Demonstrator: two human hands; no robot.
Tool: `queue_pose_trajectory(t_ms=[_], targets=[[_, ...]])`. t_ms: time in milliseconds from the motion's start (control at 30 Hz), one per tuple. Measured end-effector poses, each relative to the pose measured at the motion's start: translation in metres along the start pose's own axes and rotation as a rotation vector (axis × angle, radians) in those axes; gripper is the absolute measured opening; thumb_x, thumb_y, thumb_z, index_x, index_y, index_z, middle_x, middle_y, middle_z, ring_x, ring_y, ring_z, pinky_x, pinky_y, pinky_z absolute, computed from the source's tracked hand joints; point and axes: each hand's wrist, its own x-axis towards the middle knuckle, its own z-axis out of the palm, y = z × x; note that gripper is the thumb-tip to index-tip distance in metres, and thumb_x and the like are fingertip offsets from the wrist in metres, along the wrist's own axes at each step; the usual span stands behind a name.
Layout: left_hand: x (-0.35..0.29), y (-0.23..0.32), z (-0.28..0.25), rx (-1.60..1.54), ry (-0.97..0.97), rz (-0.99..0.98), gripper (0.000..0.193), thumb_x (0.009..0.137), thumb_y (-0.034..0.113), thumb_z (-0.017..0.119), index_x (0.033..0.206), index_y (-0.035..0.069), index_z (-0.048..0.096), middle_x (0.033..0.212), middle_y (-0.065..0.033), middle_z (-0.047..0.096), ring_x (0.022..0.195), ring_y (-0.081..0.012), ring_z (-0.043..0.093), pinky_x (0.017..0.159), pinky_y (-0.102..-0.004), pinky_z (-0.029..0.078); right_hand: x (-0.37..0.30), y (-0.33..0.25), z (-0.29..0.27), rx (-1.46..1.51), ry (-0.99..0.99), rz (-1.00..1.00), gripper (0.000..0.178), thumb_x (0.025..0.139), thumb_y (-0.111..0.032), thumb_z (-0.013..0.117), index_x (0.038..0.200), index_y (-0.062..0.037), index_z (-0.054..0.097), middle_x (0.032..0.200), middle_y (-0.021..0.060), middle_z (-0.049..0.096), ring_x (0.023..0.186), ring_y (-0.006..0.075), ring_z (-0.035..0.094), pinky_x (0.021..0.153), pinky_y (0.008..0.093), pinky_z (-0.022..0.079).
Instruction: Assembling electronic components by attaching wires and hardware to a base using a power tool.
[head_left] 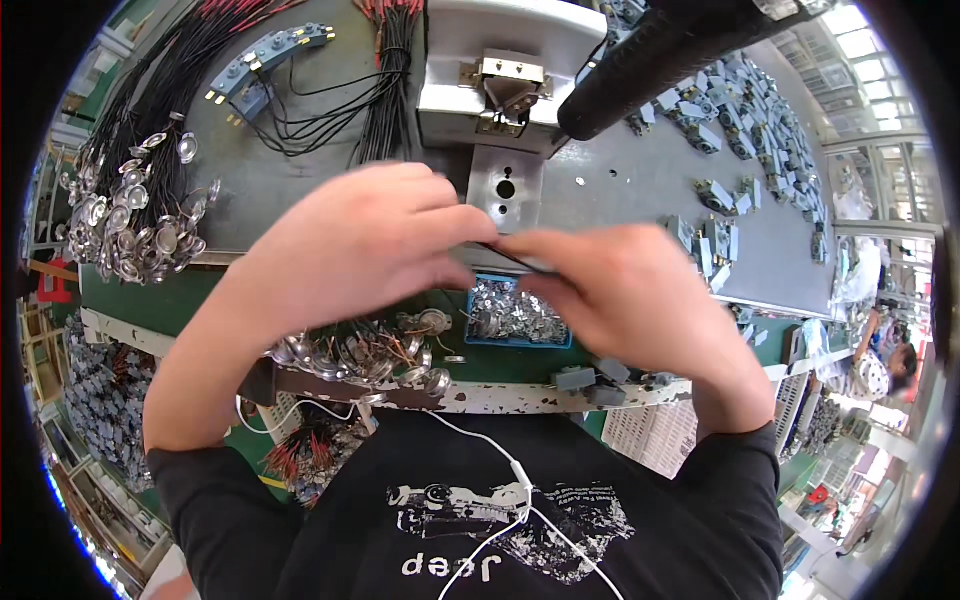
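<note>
A short stretch of black wire point(515, 258) runs between my two hands, in front of the metal press. My left hand point(375, 240) has its fingertips closed on the wire's left part. The right hand point(635, 290) pinches the same wire between thumb and forefinger; both hands are slightly blurred. Below them stands a blue tray point(572, 325) with many small metal pieces point(520, 308) in it. Just beyond the fingers lies a metal base plate point(507, 190) with a round hole, under the press head point(512, 85). What the wire's ends carry is hidden.
Black wire bundles point(385, 110) with red tips lie at the back left, beside a curved grey block point(270, 60). Round metal caps point(140, 215) hang at the left; more caps point(370, 355) lie near me. A black bar point(660, 65) slants overhead. Grey plastic parts point(750, 120) cover the right.
</note>
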Motion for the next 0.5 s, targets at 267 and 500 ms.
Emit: queue_pose_trajectory(t_ms=[267,500], targets=[[0.014,-0.013,-0.003,0.068,0.121,-0.087,0.02,0.088,0.008,0.072,0.109,0.008,0.073,0.079,-0.0103,0.066,0.077,-0.0297,0.067,0.075,-0.04,0.051,-0.006,0.042,0.043,0.453,0.586,-0.018,0.041,0.082,0.004,0.082,0.12,-0.0029,0.067,0.105,0.0097,0.071,0.097,0.0155,0.069,0.084,0.0294,0.056],[0.022,0.0,-0.009,-0.034,0.176,-0.069,0.016,0.089,0.004,0.07,0.104,0.003,0.071,0.084,-0.0111,0.066,0.077,-0.0314,0.067,0.07,-0.0391,0.052,-0.012,0.04,0.045,0.297,0.644,-0.134,0.039,0.076,0.003,0.088,0.11,-0.0014,0.068,0.115,0.0172,0.071,0.096,0.0229,0.072,0.079,0.0308,0.061]])
